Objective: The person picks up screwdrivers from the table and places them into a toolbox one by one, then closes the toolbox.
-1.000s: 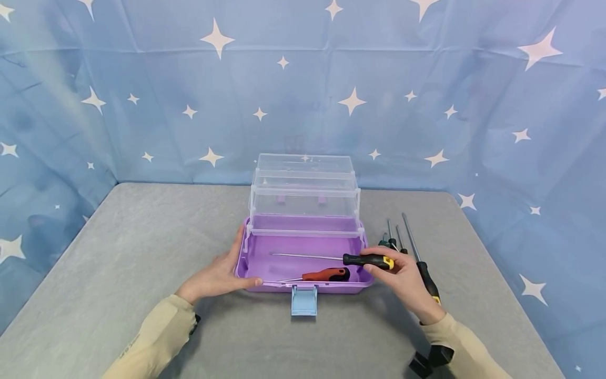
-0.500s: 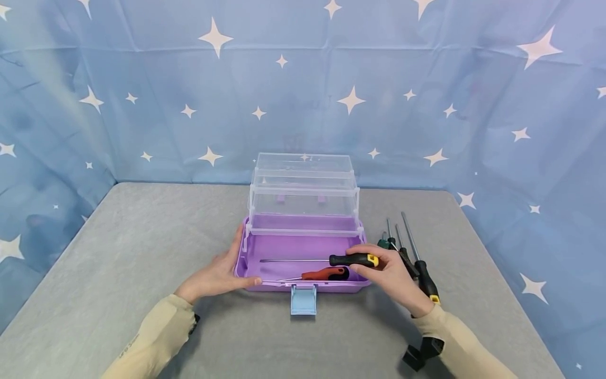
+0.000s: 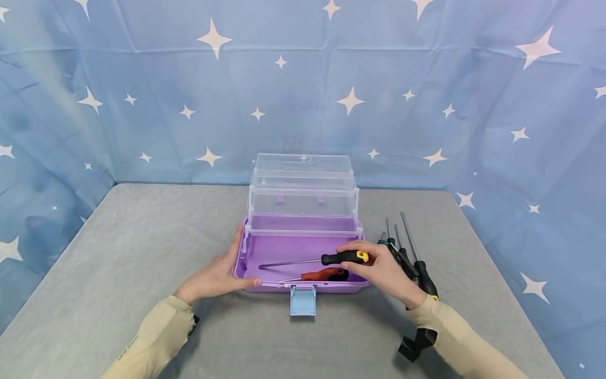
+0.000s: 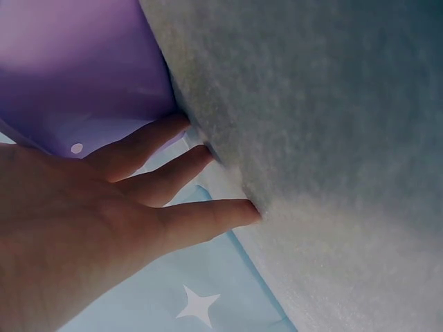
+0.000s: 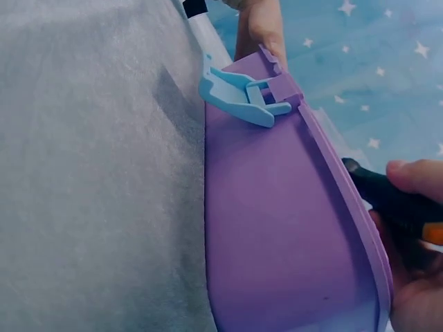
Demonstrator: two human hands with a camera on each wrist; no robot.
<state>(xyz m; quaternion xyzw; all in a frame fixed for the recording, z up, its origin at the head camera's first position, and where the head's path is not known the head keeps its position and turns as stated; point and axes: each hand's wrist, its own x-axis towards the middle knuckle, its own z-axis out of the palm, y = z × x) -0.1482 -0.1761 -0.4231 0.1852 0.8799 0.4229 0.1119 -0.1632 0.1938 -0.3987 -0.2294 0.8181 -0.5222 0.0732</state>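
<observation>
A purple toolbox [image 3: 303, 246] with a raised clear lid [image 3: 303, 205] stands on the grey table. My left hand [image 3: 216, 271] rests against its left front corner, thumb at the front rim. In the left wrist view, the fingers [image 4: 187, 221] of that hand are spread and straight, tips on the tabletop. My right hand [image 3: 381, 266] pinches a black and yellow screwdriver [image 3: 341, 257] by its handle over the box, shaft pointing left and slightly down. A red and black screwdriver [image 3: 322, 274] lies inside near the front wall. The lower part of the right hand hides the box's right front corner.
Right of the box lie several screwdrivers, among them a long black-handled one [image 3: 426, 279] and a green-handled one [image 3: 382, 241] partly hidden. A light blue latch [image 3: 303, 301] hangs down at the box's front. A starry blue curtain [image 3: 303, 79] stands behind the table.
My right hand has moved left with the black and yellow screwdriver, further over the box, and the shaft's tip has dropped lower. The left hand has stayed in place.
</observation>
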